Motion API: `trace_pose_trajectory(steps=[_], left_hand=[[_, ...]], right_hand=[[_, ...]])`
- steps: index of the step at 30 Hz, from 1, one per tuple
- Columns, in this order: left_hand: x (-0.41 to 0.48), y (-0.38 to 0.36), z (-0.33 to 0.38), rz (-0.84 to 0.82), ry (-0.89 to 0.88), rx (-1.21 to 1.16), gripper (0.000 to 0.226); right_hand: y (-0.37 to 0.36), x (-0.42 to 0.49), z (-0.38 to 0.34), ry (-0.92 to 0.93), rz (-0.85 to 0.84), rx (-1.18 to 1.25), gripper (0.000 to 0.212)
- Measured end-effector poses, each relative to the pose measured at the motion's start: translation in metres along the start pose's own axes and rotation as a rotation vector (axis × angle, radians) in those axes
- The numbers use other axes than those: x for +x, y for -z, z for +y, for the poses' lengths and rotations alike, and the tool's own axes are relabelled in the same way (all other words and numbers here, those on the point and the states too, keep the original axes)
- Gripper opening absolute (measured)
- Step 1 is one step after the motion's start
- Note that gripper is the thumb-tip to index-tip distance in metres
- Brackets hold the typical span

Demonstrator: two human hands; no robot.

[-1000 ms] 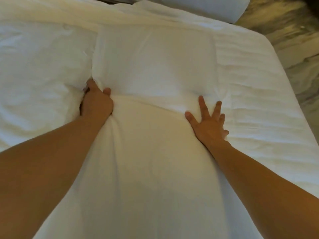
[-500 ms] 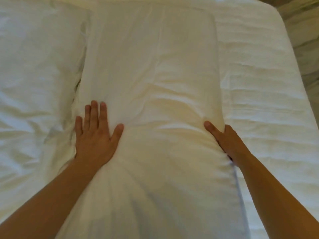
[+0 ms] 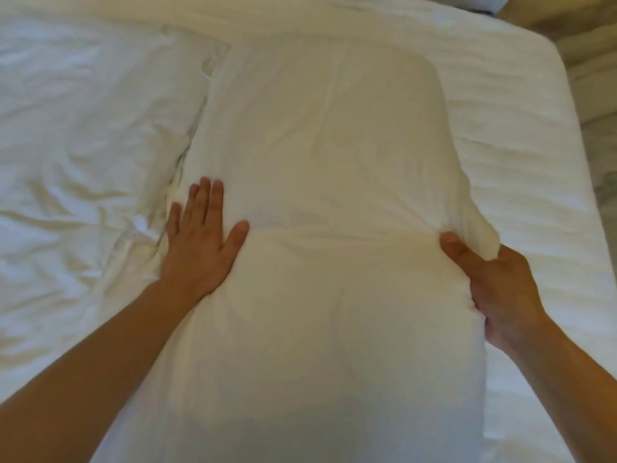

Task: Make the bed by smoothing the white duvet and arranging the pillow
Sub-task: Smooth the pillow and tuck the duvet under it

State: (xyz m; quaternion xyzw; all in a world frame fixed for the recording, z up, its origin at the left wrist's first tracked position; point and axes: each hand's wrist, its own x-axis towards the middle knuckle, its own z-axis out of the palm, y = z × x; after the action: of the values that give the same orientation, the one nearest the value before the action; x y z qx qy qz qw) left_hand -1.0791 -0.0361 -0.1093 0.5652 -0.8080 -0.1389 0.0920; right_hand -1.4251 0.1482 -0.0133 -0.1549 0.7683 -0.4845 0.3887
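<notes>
The pillow (image 3: 327, 202) lies lengthwise before me toward twelve o'clock, soft and light I judge, so my left hand (image 3: 200, 248) presses flat and open at nine while my right hand (image 3: 494, 289) pinches its three o'clock edge.

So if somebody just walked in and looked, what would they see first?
Most likely the big white pillow lying long down the middle of the bed, with two bare arms reaching onto it. The left hand lies flat with fingers spread on the pillow's left edge, while the right hand has a grip on its right edge, bunching the cloth. To the left sits the crumpled white duvet.
</notes>
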Motion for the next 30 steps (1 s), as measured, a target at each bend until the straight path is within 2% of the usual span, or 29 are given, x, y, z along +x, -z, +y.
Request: trace_pose_trajectory(steps=[4,8,10,11,14,16,18,20,24,27,28,30], left_hand=[[-0.028,0.012,0.029,0.041,-0.050,0.132,0.072],[-0.039,-0.024,0.039,-0.104,-0.085,0.303,0.070],[-0.038,-0.030,0.041,-0.103,-0.081,0.324,0.070],[-0.036,-0.026,0.040,-0.068,-0.093,0.347,0.069],[-0.029,-0.008,0.029,0.010,-0.140,0.439,0.070],[-0.025,-0.004,0.016,-0.048,-0.096,0.426,0.072],[-0.025,-0.011,0.006,-0.123,-0.068,0.351,0.070],[-0.020,-0.018,0.001,-0.174,-0.061,0.242,0.066],[-0.014,-0.023,-0.016,-0.202,-0.048,0.052,0.061],[-0.014,-0.020,-0.026,-0.234,-0.038,-0.142,0.066],[-0.014,-0.014,-0.029,-0.267,-0.025,-0.192,0.068],[-0.015,0.011,-0.031,-0.370,0.081,-0.408,0.069]], right_hand=[[0.042,-0.011,0.010,-0.004,0.078,-0.006,0.030],[0.049,0.000,0.058,-0.254,0.046,-0.073,0.075],[0.053,0.008,0.073,-0.347,-0.023,-0.048,0.085],[0.055,0.010,0.075,-0.360,-0.052,-0.021,0.083],[0.064,0.012,0.072,-0.437,-0.092,0.048,0.060],[0.068,0.005,0.071,-0.502,-0.112,0.083,0.065],[0.060,-0.010,0.059,-0.499,-0.125,0.133,0.063],[0.045,-0.032,0.035,-0.422,-0.105,0.181,0.051],[0.019,-0.082,-0.023,-0.338,-0.106,0.229,0.054],[-0.019,-0.131,-0.082,-0.244,-0.073,0.235,0.045],[-0.037,-0.147,-0.101,-0.198,-0.056,0.209,0.045],[-0.081,-0.178,-0.141,-0.147,-0.052,0.158,0.062]])
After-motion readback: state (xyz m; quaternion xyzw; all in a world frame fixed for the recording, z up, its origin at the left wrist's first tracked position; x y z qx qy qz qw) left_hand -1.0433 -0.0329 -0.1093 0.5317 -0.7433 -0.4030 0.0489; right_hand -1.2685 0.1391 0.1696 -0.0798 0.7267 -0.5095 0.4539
